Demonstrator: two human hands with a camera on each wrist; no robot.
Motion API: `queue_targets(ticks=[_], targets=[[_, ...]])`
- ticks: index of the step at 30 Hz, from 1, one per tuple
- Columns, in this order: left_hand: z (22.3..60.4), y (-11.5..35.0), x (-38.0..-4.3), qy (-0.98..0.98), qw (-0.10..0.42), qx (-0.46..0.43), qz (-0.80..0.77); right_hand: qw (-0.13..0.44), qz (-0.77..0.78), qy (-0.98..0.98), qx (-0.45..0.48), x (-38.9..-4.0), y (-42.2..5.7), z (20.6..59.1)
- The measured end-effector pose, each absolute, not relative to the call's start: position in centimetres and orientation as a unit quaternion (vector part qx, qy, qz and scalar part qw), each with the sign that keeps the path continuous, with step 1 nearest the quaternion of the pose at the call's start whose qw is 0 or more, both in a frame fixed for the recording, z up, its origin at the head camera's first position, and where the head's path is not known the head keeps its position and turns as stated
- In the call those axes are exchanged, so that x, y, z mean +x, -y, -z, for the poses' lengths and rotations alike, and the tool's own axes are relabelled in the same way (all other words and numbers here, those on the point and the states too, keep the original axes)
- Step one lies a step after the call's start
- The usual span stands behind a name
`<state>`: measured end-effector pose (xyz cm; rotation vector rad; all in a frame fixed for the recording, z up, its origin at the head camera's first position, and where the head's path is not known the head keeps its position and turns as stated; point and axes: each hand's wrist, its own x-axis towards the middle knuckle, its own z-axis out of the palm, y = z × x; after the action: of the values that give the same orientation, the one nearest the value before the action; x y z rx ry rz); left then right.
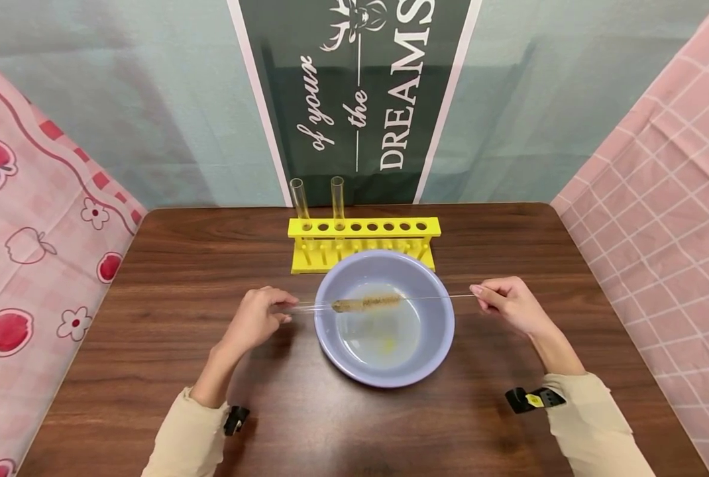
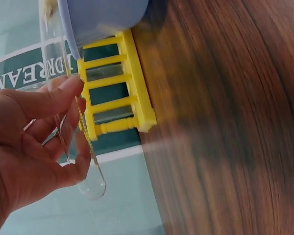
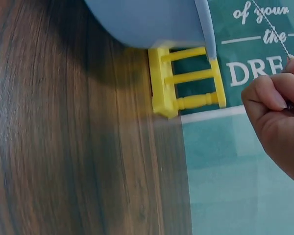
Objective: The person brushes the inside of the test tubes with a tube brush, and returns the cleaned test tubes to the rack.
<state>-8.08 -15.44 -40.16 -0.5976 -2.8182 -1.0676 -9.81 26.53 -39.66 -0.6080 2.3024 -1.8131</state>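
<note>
My left hand (image 1: 258,319) pinches a clear glass test tube (image 2: 51,46) between thumb and fingers; its rounded end (image 2: 93,188) sticks out past the fingers in the left wrist view. The tube lies level over the left rim of a lavender basin (image 1: 444,331). A tan-bristled test tube brush (image 1: 381,301) spans the basin, the tip of its bristles in the tube's mouth. The brush's thin twisted wire handle (image 3: 272,27) runs right to my right hand (image 1: 512,303), which pinches its end. Cloudy water (image 1: 378,331) with a yellowish patch fills the basin's bottom.
Behind the basin stands a yellow test tube rack (image 1: 363,228), with two glass tubes (image 1: 338,199) upright in its left part. All sits on a dark wooden table (image 1: 211,252). Printed cloths hang at the back and on both sides.
</note>
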Motion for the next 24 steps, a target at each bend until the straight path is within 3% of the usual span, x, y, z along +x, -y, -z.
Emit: queue_targets(ticks=[13, 24], targets=[[38.7, 10.9, -8.2, 0.915, 0.031, -0.246, 0.318, 0.121, 0.554, -0.796, -0.212, -8.7, -17.5, 37.8], [38.1, 10.7, -8.1, 0.921, 0.039, -0.223, 0.317, 0.106, 0.538, -0.823, -0.147, -9.4, -17.4, 39.5]])
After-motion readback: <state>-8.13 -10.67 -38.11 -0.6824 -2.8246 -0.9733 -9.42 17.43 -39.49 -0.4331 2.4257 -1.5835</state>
